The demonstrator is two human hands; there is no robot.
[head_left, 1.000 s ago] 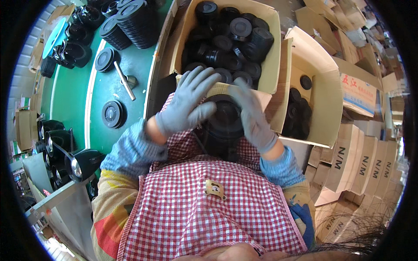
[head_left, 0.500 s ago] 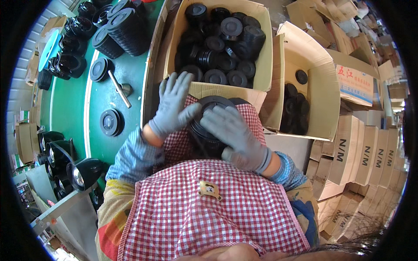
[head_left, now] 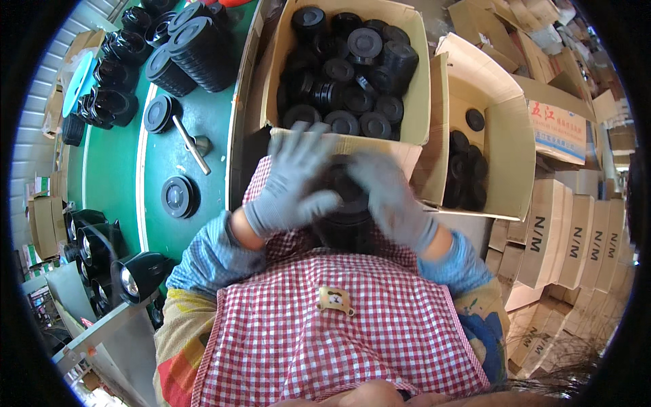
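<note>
Taking the black round lid (head_left: 349, 200) between our hands as the clock's centre, we have it just beyond our checked apron (head_left: 339, 325), partly hidden by our fingers. Our left hand (head_left: 288, 190), in a grey glove, lies at 10 o'clock, fingers spread and thumb reaching over the lid's near side; we cannot tell whether it touches. Our right hand (head_left: 400, 200), also gloved, is at 3 o'clock, fingers stretched toward the lid but blurred, so we cannot tell whether it grips.

At 12 o'clock we see a cardboard box (head_left: 417, 95) full of black lids; at 2 o'clock, a second box (head_left: 502, 129) holds fewer. On our green table (head_left: 105, 176), a loose disc (head_left: 178, 197) lies at 9 o'clock, a metal rod (head_left: 191, 144) at 10, and a tall black stack (head_left: 207, 57) between 10 and 11.
</note>
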